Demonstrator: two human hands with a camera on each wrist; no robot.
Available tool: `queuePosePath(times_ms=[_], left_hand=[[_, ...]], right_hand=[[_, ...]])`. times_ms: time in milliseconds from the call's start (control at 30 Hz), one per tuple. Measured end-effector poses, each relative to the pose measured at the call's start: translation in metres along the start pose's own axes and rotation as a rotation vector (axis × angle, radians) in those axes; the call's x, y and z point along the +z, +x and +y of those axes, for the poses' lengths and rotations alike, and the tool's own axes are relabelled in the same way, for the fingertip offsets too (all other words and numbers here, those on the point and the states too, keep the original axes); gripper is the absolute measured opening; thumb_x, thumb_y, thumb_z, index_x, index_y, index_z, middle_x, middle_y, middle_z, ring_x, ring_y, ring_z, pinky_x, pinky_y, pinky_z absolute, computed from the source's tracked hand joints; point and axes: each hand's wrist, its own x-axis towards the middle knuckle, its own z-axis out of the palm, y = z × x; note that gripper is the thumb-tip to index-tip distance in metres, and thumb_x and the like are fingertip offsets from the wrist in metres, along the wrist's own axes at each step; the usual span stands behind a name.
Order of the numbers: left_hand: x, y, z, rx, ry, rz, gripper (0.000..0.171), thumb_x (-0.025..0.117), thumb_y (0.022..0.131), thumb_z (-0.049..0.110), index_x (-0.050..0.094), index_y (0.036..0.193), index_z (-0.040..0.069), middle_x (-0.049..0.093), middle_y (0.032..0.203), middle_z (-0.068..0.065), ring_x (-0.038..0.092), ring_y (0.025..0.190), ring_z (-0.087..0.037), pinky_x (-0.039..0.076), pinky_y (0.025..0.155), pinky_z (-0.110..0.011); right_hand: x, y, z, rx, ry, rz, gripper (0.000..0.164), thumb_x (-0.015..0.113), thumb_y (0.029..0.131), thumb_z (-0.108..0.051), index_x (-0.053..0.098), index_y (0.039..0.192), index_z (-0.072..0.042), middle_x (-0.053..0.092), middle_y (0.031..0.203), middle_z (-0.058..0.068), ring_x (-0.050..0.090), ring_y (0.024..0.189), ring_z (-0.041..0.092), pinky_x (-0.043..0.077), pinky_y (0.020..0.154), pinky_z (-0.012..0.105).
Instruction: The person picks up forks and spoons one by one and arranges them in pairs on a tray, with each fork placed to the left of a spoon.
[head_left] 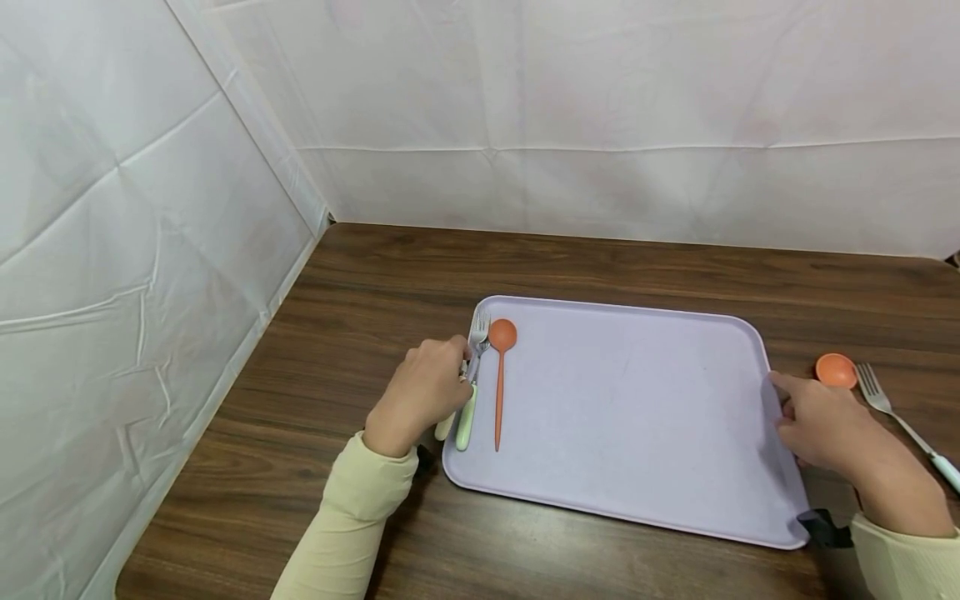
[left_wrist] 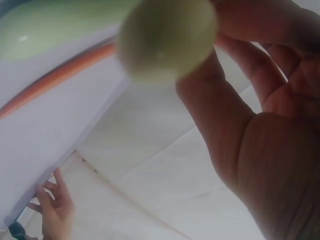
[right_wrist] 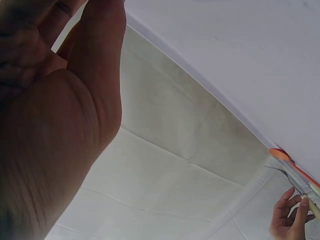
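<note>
My left hand (head_left: 427, 387) pinches a fork (head_left: 478, 323) with a cream handle (left_wrist: 167, 42) at the left edge of a pale lilac tray (head_left: 630, 400). Its tines overlap the green-handled utensil (head_left: 467, 421) lying along the tray's left side; the fingers partly cover both. Just right of these lies an orange spoon (head_left: 502, 333), bowl pointing away from me. My right hand (head_left: 825, 421) is at the tray's right rim, its fingertips touching the edge. From the right wrist view, the left hand (right_wrist: 291, 217) shows with the fork (right_wrist: 282, 171) between thumb and fingers.
Right of the tray, beside my right hand, lie an orange round spoon bowl (head_left: 836, 370) and another fork (head_left: 892, 408) with a pale handle. Everything rests on a dark wooden table (head_left: 360, 292). White sheeting (head_left: 600, 108) hangs behind and to the left.
</note>
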Motion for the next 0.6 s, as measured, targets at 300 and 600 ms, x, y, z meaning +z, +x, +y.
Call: queuePosePath(times_ms=[300, 600], left_hand=[[0.005, 0.003, 0.008, 0.032, -0.022, -0.012, 0.028, 0.06, 0.073, 0.001, 0.063, 0.101, 0.003, 0.057, 0.075, -0.004, 0.051, 0.055, -0.018, 0.041, 0.044, -0.027], [0.011, 0.006, 0.019, 0.063, 0.009, -0.004, 0.027, 0.063, 0.073, 0.006, 0.065, 0.1, 0.008, 0.059, 0.075, -0.005, 0.053, 0.06, -0.022, 0.043, 0.048, -0.033]], right_hand=[[0.001, 0.002, 0.001, -0.008, 0.002, 0.006, 0.058, 0.059, 0.073, 0.002, 0.037, 0.123, 0.021, 0.054, 0.073, 0.016, 0.048, 0.046, 0.015, 0.041, 0.042, 0.033], [0.002, 0.003, 0.002, -0.001, 0.013, -0.006, 0.059, 0.058, 0.073, 0.003, 0.036, 0.125, 0.021, 0.053, 0.073, 0.016, 0.05, 0.045, 0.014, 0.043, 0.042, 0.033]])
